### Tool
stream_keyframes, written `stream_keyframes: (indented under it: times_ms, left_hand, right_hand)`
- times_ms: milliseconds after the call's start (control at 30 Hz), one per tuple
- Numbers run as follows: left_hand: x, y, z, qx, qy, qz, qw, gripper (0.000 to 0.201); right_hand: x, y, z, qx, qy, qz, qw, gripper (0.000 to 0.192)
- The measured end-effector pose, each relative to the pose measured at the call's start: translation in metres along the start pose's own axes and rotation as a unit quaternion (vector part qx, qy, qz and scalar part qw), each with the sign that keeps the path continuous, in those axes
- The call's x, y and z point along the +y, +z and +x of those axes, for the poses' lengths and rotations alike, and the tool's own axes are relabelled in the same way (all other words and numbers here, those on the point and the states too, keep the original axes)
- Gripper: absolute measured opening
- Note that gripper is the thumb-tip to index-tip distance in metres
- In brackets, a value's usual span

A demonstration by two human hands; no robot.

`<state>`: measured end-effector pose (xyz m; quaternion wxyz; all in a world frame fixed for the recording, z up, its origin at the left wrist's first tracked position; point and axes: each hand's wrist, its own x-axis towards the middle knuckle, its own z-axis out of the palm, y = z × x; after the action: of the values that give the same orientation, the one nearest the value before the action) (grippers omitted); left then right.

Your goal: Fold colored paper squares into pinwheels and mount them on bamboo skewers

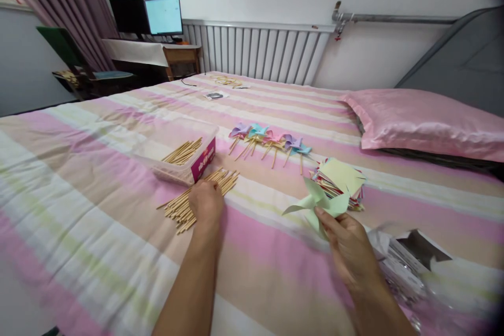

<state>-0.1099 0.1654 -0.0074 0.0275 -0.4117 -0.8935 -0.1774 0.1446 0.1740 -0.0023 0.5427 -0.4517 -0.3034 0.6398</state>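
While the right hand [348,241] pinches a pale green paper pinwheel [322,200] near its middle, the left hand [205,202] rests on a spread of wooden sticks [177,209], its fingers curled down. Whether those fingers have closed on one stick cannot be told, since the back of the hand hides the tips.

The relation that counts most, as far as I can judge, is that the sticks lie directly under the left hand, well apart from the pinwheel on the right. Their long axis runs aslant, near ends to the left of that hand, far ends ahead and to its right. The left hand is plainly the nearer one to them. Its forearm reaches forward, knuckles up; the right forearm angles inward, thumb on the paper, blades spread beyond the fingertips.

Just ahead of the left hand stands a clear box [173,173] with more sticks inside. Beyond and between the hands lie small pinwheels on sticks [273,137]. Just past the right hand sits a stack of paper squares [340,176], all on the bed [255,257].
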Motion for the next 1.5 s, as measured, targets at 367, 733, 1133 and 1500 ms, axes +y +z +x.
stream_keyframes:
  times_ms: [367, 733, 1133, 1500]
  left_hand:
    - [0.000, 0.001, 0.002, -0.017, 0.003, 0.010, 1.000, 0.027]
    - [-0.001, 0.000, 0.002, 0.002, -0.017, 0.005, 1.000, 0.028]
    - [0.007, -0.006, -0.006, -0.014, 0.002, -0.015, 1.000, 0.027]
    - [0.003, -0.010, -0.004, 0.091, -0.050, 0.005, 0.995, 0.031]
  right_hand:
    - [0.003, -0.002, 0.002, -0.010, 0.001, -0.009, 1.000, 0.035]
    - [0.001, -0.002, 0.001, -0.004, 0.004, -0.006, 1.000, 0.032]
    - [0.002, 0.001, -0.001, -0.004, 0.002, -0.010, 1.000, 0.031]
    - [0.000, 0.000, -0.001, -0.007, 0.002, 0.005, 1.000, 0.035]
